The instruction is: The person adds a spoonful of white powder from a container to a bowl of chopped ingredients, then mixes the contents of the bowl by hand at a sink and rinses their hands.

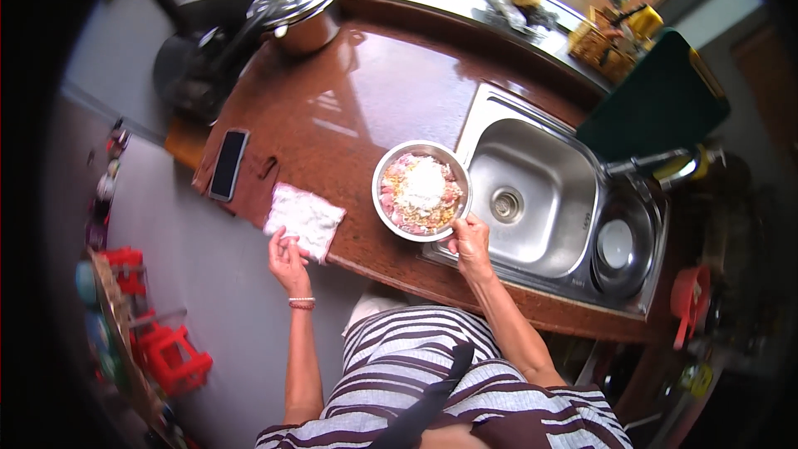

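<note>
A round stainless steel bowl (376, 193) stands between the brown counter and the sink's left edge. In it lie pink pieces that look like raw meat, yellowish bits around them and a heap of white powder (425, 184) on top. My right hand (471, 243) grips the bowl's rim at the lower right, thumb toward the inside. At the counter's front edge lies a folded white cloth (305, 218) with a pink border. My left hand (290, 262), with loosely parted fingers, is at the cloth's lower left edge; whether the fingertips touch it I cannot tell.
The sink (536, 193) is right of the bowl, with a faucet (648, 165) and green cutting board (654, 100) beyond. Left are a smartphone (229, 164) and a lidded pot (305, 28). Red plastic stools (171, 358) stand on the floor at lower left.
</note>
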### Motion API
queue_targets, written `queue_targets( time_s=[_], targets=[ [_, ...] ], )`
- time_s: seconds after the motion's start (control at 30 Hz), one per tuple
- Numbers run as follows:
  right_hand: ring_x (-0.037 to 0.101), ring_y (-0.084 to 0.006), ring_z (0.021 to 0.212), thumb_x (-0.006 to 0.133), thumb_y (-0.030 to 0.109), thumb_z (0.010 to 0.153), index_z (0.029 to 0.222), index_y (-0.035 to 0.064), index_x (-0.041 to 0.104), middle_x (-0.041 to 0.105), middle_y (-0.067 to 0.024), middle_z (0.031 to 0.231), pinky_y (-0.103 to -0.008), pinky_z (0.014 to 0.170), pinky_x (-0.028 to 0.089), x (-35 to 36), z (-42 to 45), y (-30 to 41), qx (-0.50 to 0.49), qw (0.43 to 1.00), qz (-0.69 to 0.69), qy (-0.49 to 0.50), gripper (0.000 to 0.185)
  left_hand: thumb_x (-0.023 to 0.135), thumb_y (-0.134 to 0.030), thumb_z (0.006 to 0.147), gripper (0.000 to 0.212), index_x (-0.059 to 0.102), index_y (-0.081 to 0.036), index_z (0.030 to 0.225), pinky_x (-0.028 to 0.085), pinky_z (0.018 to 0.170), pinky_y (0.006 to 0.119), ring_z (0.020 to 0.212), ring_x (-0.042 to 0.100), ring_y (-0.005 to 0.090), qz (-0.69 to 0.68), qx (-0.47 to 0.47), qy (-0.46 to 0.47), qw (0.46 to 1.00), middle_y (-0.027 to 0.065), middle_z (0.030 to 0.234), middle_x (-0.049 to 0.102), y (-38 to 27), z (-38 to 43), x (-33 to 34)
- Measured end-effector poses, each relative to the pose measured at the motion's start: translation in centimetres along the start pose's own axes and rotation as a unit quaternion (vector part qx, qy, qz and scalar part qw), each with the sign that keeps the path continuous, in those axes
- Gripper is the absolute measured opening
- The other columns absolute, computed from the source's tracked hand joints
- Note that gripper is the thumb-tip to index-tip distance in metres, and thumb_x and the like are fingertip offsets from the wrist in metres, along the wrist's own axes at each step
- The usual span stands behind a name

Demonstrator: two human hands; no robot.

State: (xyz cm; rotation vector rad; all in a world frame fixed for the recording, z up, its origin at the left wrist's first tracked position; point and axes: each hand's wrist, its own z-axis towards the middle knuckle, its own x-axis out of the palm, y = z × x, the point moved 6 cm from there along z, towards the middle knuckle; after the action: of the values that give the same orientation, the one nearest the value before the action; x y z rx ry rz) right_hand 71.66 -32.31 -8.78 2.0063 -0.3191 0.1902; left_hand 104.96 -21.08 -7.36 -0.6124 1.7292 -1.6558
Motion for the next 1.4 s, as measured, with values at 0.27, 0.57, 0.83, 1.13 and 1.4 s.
queue_targets(
  time_s=[0.27, 0.57, 0.83, 1.13, 1.4],
  targets=[
    [0.049, -0.0087, 0.042, 0.05, 0.003, 0.076, 0.087, -0.0015, 0.056, 0.059, -0.0062, 0.069, -0.0187, 0.029, 0.03, -8.9, -0.3, 0.6, -0.032, 0.985, 0.041, -0.165, 0.013, 0.051, -0.001, 0.084, 0.031, 0.049, -0.004, 0.115, 0.043, 0.056, 0.017, 0.063, 0.05, 0.005, -0.031, 0.002, 0.152, 0.988, 0.0025, 0.088, 0.053, -1.2, 4.5, 11.6],
    [0.057, -0.0159, 0.043, 0.053, 0.003, 0.072, 0.075, 0.0003, 0.05, 0.055, -0.0079, 0.061, -0.0197, 0.028, 0.026, -21.6, 7.7, -1.7, 0.087, 0.977, -0.082, -0.177, 0.005, 0.051, 0.002, 0.08, 0.036, 0.049, -0.006, 0.115, 0.046, 0.057, 0.02, 0.07, 0.053, 0.0093, 0.02, 0.102, 0.211, 0.972, 0.0058, 0.094, 0.052, -5.2, 1.8, 24.3],
    [0.06, -0.0151, 0.048, 0.056, 0.009, 0.073, 0.094, 0.002, 0.057, 0.058, -0.0043, 0.067, -0.0205, 0.031, 0.025, -27.1, 12.7, -8.1, 0.219, 0.959, -0.161, -0.082, 0.021, 0.047, -0.005, 0.08, 0.038, 0.043, -0.001, 0.118, 0.045, 0.079, 0.031, 0.087, 0.056, 0.0234, 0.218, 0.011, 0.419, 0.882, 0.0159, 0.1, 0.053, 3.0, -11.0, 35.5],
    [0.059, -0.0193, 0.063, 0.062, 0.012, 0.075, 0.101, 0.0033, 0.06, 0.061, -0.0086, 0.081, -0.0298, 0.051, 0.046, -27.7, 13.0, -3.4, 0.027, 0.882, -0.451, -0.135, 0.028, 0.058, -0.006, 0.072, 0.067, 0.029, -0.012, 0.132, 0.041, 0.086, 0.043, 0.101, 0.049, 0.0415, 0.392, -0.163, 0.359, 0.831, 0.0305, 0.103, 0.05, 15.5, -13.2, 38.2],
    [0.056, -0.0289, 0.069, 0.064, 0.007, 0.071, 0.088, 0.0053, 0.062, 0.052, -0.0111, 0.078, -0.0377, 0.062, 0.047, -18.9, 13.7, -3.2, -0.236, 0.82, -0.522, 0.0, 0.018, 0.058, -0.008, 0.076, 0.064, 0.032, -0.024, 0.131, 0.041, 0.087, 0.044, 0.104, 0.049, 0.0414, 0.454, -0.17, 0.334, 0.808, 0.0285, 0.118, 0.042, 14.5, -13.4, 39.6]
  ],
)
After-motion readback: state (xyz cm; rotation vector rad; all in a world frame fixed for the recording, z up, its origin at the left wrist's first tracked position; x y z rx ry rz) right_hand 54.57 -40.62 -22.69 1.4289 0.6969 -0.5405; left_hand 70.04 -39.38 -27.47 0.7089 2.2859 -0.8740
